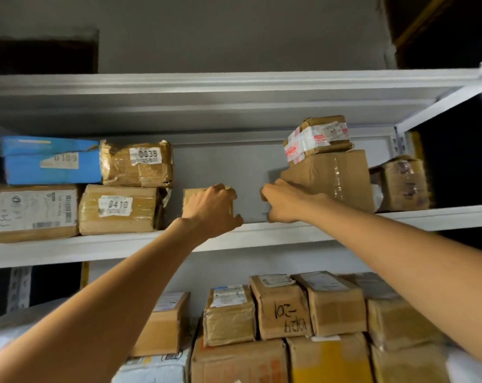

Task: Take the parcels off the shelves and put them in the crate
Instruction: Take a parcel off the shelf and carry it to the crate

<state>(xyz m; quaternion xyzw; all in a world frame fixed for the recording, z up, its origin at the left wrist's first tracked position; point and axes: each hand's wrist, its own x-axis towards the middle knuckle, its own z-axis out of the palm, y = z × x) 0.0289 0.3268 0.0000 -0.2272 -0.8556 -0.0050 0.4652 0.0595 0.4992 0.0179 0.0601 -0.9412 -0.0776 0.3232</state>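
We recorded the left hand (210,210) reaching up to the upper shelf (261,236), its fingers curled over the top of a small brown parcel (190,197) and its thumb at the parcel's lower right corner. The small brown parcel stood on the upper shelf, just right of the parcel marked 0410 (118,208), which lay beneath the parcel marked 0038 (137,164) and beside a blue box (50,161). The right hand (282,203) lay at the lower left corner of a large cardboard box (333,178), fingers curled; we could not tell whether it gripped anything. A taped parcel (317,138) rested on the large cardboard box. Further parcels (281,308) were stacked on the level below.
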